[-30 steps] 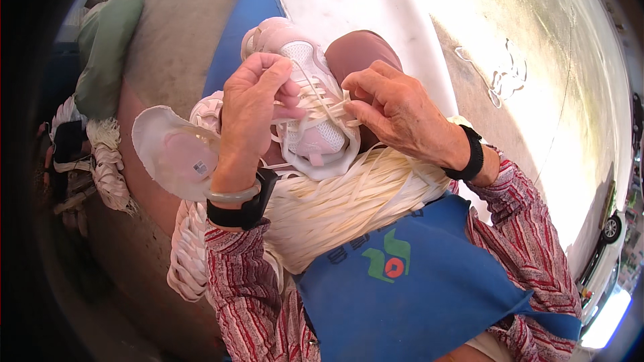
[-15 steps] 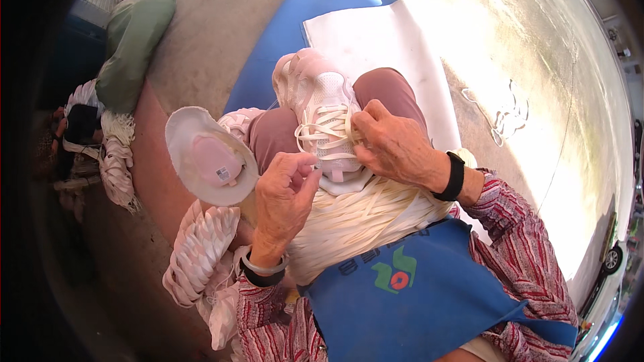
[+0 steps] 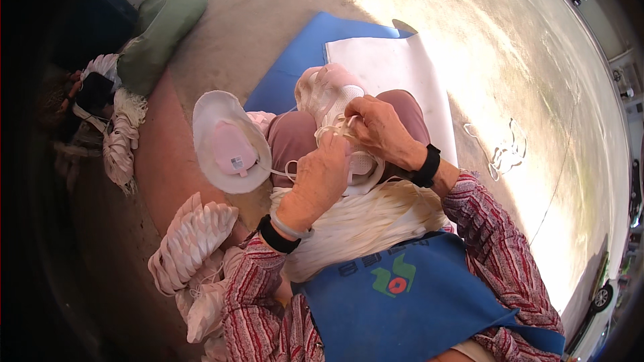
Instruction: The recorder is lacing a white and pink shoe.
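A pink and white shoe upper (image 3: 327, 94) lies between my knees, with cream laces (image 3: 329, 133) threaded across its front. My left hand (image 3: 317, 177) bends over the lower part of the lacing, its fingertips pinched on a shoelace. On the right side of the shoe, my right hand (image 3: 388, 133) has thumb and fingers closed on the laces near the middle. The two hands' fingertips nearly meet, and they hide part of the lacing. A thick bundle of cream laces (image 3: 362, 221) rests across my lap, just below the shoe.
Left of my knee is a white oval shoe part (image 3: 208, 110) with a pink panel. Pale pink shoe uppers (image 3: 194, 241) are piled at lower left. A green sack (image 3: 164, 37) lies farther back. Loose laces (image 3: 508, 151) lie on the floor at right. A blue apron (image 3: 402, 308) covers my lap.
My left hand has moved up and right to the lacing, and its fingers now pinch there. My right hand stays at the shoe's right side. The whole view has shifted slightly.
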Demonstrator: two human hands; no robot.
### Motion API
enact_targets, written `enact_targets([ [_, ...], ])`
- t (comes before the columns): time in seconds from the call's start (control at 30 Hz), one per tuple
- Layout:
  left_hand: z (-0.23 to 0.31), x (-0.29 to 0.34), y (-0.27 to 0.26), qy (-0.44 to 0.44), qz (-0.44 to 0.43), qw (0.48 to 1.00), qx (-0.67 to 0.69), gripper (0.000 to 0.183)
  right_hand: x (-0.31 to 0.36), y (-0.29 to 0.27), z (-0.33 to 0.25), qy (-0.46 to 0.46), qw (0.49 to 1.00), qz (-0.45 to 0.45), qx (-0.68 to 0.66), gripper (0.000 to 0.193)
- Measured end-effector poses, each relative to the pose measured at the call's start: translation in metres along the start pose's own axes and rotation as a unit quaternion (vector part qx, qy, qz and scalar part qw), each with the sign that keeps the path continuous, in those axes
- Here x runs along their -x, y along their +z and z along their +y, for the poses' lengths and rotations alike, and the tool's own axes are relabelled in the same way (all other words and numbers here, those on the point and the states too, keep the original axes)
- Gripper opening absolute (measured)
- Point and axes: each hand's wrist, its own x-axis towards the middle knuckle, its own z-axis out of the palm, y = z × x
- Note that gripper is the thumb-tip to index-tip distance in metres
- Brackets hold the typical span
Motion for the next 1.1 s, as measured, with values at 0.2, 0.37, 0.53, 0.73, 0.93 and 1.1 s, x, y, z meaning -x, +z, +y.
enact_targets([
  [0.2,-0.036,-0.008,0.009,-0.138,0.117,0.972,0.152,0.015,-0.008,-0.017,0.010,0.216,0.961,0.040,-0.169,0.031],
  [0.37,-0.013,-0.002,-0.025,-0.191,0.149,0.940,0.239,0.017,0.015,-0.023,0.018,0.139,0.989,0.019,-0.046,0.048],
  [0.53,0.017,0.034,-0.014,-0.089,0.056,0.976,0.189,0.009,-0.003,-0.003,0.013,0.115,0.992,-0.055,0.017,0.066],
  [0.73,0.022,0.060,0.008,0.006,0.055,0.989,0.140,0.017,-0.011,-0.024,-0.004,0.254,0.952,0.000,-0.173,0.074],
  [0.93,0.019,0.074,0.019,0.011,-0.013,0.999,0.040,0.025,-0.001,-0.040,0.000,0.240,0.817,-0.106,-0.514,0.037],
  [1.1,0.024,0.060,0.018,-0.045,-0.040,0.991,0.121,0.024,0.013,-0.042,0.011,0.183,0.855,-0.157,-0.458,0.040],
])
